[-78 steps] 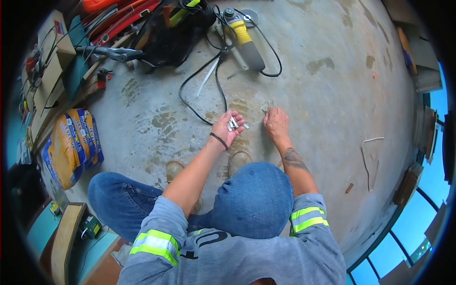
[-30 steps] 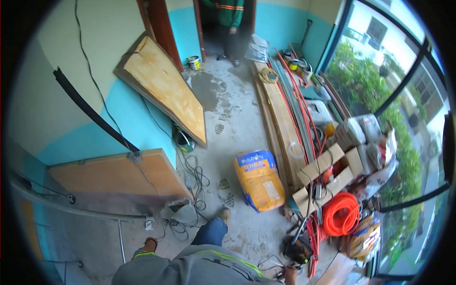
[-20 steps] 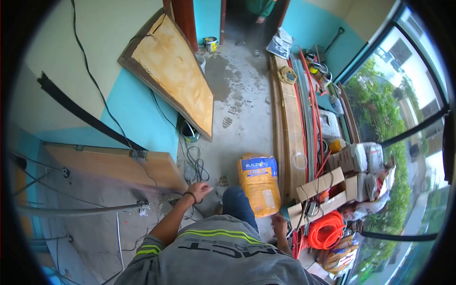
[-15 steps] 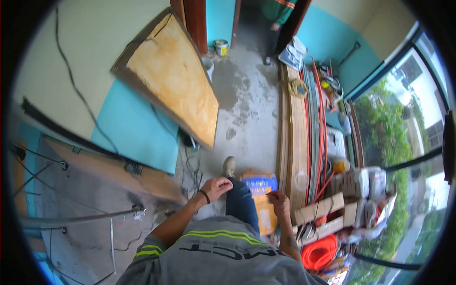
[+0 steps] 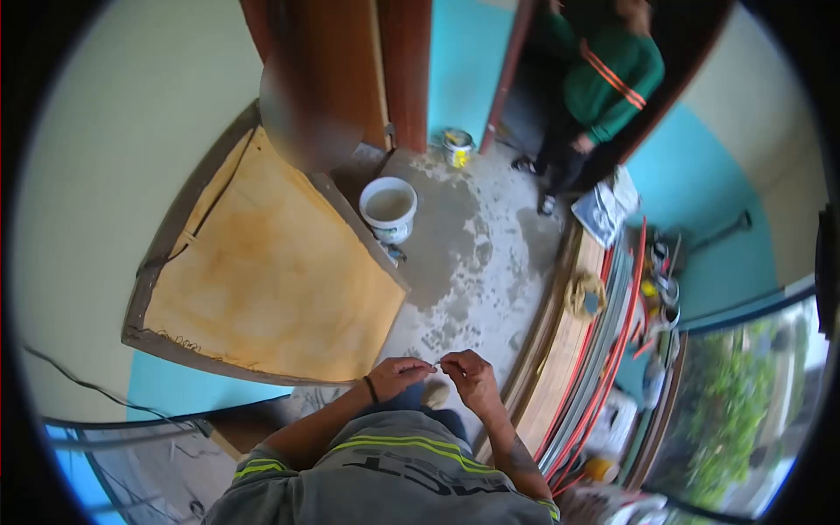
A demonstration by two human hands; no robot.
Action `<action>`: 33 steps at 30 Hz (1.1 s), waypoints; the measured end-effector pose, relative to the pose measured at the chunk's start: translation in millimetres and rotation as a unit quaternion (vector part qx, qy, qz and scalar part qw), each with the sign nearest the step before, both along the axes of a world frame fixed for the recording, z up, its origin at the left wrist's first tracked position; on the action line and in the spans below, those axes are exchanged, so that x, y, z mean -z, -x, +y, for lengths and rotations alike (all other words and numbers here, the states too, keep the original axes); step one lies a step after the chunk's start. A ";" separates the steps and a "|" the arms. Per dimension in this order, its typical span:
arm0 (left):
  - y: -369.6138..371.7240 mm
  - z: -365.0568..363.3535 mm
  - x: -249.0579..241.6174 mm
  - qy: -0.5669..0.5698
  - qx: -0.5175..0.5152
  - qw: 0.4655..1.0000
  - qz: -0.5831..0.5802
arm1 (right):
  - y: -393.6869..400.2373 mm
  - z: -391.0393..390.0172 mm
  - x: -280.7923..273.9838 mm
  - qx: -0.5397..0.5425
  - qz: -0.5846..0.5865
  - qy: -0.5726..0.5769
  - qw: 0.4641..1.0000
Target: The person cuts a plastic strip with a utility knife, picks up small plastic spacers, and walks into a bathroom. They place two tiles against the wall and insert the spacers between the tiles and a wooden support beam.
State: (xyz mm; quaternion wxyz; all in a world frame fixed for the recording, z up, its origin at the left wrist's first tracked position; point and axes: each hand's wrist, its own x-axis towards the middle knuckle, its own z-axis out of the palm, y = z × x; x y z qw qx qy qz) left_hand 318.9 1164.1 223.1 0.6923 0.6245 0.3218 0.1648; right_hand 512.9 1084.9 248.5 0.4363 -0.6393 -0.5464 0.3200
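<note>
In front of my waist, my left hand (image 5: pixel 400 376) and my right hand (image 5: pixel 471 378) meet almost fingertip to fingertip. Both are closed in a pinch. A tiny whitish thing (image 5: pixel 436 367) shows between the fingertips, too small to make out. A dark band circles my left wrist. Below the hands my shoe (image 5: pixel 436 395) stands on the concrete floor (image 5: pixel 437 328). The big framed wooden panel (image 5: pixel 271 271), with its tan face toward me, leans just left of my left hand.
White bucket (image 5: pixel 388 210) and smaller paint can (image 5: pixel 458 149) stand ahead. In the doorway is a person in a green top (image 5: pixel 612 83). Long wooden boards (image 5: pixel 560 350) and red pipes (image 5: pixel 623 341) lie along the right, with a tape roll (image 5: pixel 584 296) on the boards.
My hands have come together from apart, the right moving left toward the left. I have moved forward past the orange and blue packages, and the view has tilted up, showing more of the person.
</note>
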 end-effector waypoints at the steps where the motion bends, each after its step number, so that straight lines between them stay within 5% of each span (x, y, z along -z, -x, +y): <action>1: -16.9 19.2 -13.4 0.002 -0.018 1.000 0.022 | -19.2 21.7 -3.5 -0.019 0.016 -0.001 1.000; 4: -73.5 74.2 5.6 -0.028 -0.097 0.994 -0.033 | -73.8 91.6 -26.6 -0.073 -0.051 -0.011 0.996; 6: -116.6 131.8 -3.7 -0.131 -0.015 0.991 0.030 | -114.8 140.7 -13.5 -0.075 -0.149 -0.071 0.984; 10: -229.4 245.3 39.9 -0.131 0.017 0.988 -0.085 | -195.5 239.4 -10.1 0.008 -0.183 -0.056 0.981; 14: -310.4 362.5 28.9 -0.264 -0.011 0.961 -0.082 | -250.0 338.8 -42.4 0.074 -0.092 0.016 0.993; 16: -321.3 415.3 -12.6 -0.214 -0.021 0.974 -0.075 | -265.3 387.3 -59.9 0.072 0.030 0.030 0.997; 22: -319.2 553.0 -30.4 -0.285 -0.142 0.944 -0.085 | -283.8 563.6 -64.4 -0.008 0.191 0.069 0.979; 28: -272.5 649.9 -0.3 -0.168 -0.374 0.912 -0.020 | -260.2 762.6 -14.1 -0.268 0.137 0.162 0.940; 33: -242.8 695.1 -4.7 -0.076 -0.568 0.819 -0.004 | -191.9 894.6 -22.0 -0.495 0.063 0.192 0.845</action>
